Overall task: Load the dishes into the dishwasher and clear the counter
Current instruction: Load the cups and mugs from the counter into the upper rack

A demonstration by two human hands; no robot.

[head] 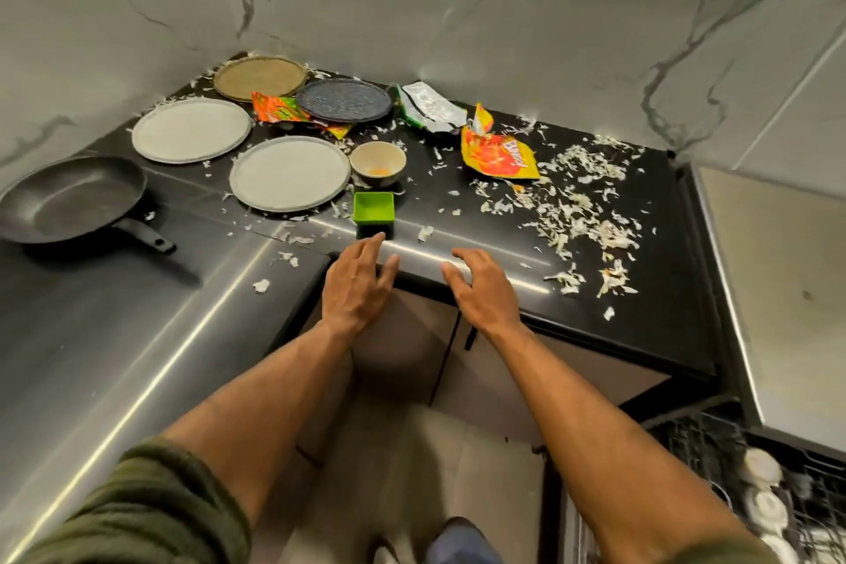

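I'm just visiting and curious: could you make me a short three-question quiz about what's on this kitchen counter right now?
1. True or false: the left hand is holding the green square container.
2. Which dish sits right behind the green container? A) frying pan B) small beige bowl C) dark speckled plate
3. Fill in: the counter to the right is littered with pale ______.

Key
1. False: both hands are open and hold nothing; the right hand hovers at the counter's edge.
2. B
3. Shreds or scraps; what they are made of cannot be told.
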